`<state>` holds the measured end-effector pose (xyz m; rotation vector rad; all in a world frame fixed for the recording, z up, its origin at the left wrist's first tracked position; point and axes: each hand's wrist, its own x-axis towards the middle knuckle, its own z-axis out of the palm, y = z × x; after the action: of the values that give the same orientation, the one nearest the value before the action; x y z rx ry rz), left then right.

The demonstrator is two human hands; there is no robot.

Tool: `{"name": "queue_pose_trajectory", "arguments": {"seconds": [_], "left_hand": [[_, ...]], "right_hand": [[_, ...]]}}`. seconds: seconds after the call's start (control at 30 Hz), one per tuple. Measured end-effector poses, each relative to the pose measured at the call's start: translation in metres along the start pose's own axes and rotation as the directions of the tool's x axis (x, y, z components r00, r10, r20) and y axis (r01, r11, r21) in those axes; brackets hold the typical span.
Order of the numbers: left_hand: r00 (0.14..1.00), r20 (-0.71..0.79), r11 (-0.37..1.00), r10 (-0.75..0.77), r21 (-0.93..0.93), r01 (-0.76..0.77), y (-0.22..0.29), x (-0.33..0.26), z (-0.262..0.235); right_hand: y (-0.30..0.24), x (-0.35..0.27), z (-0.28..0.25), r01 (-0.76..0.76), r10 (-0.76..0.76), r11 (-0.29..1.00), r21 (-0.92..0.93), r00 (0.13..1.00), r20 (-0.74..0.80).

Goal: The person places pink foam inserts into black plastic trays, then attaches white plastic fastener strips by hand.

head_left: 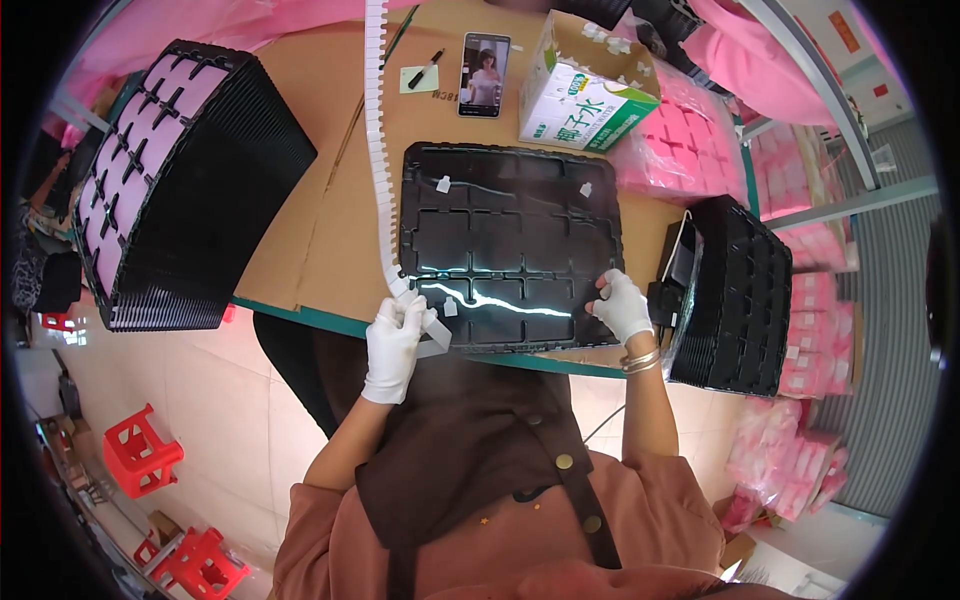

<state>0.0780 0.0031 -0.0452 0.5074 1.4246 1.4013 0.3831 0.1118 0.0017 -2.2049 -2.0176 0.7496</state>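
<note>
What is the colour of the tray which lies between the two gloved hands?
The tray is black, with bright reflections; the head view shows it best.

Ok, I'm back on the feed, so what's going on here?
The person's gloved left hand holds the near end of a long white strip. The gloved right hand is at the right side of a black tray; its grip is unclear. Three white tabs show on the tray, and more black trays stand stacked on either side.
</note>
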Motion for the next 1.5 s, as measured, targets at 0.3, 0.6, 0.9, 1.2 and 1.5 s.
{"name": "queue_pose_trajectory", "arguments": {"seconds": [0.3, 0.6, 0.9, 1.2, 1.5], "left_hand": [[1.0, 0.01, 0.996, 0.008, 0.085, -0.009, 0.004, 0.0, 0.0], [1.0, 0.012, 1.0, -0.009, 0.015, 0.009, 0.007, -0.001, 0.0], [1.0, -0.013, 0.999, 0.016, 0.049, -0.015, 0.004, -0.003, -0.001], [1.0, -0.009, 0.998, 0.007, 0.069, -0.006, 0.007, -0.002, 0.0], [0.999, -0.012, 0.968, 0.03, 0.249, -0.026, 0.007, 0.0, -0.003]], "right_hand": [[0.035, 0.038, 0.009, -0.048, 0.0, 0.946, 0.321, 0.989, 0.148], [0.011, 0.122, 0.019, 0.49, -0.44, 0.87, -0.05, 0.728, -0.525], [-0.022, 0.171, 0.005, 0.309, -0.351, 0.933, -0.185, 0.895, -0.275], [-0.042, 0.174, -0.006, 0.107, -0.112, 0.994, -0.035, 0.977, -0.179], [0.001, 0.19, 0.011, 0.399, -0.338, 0.909, 0.119, 0.875, -0.346]]}}
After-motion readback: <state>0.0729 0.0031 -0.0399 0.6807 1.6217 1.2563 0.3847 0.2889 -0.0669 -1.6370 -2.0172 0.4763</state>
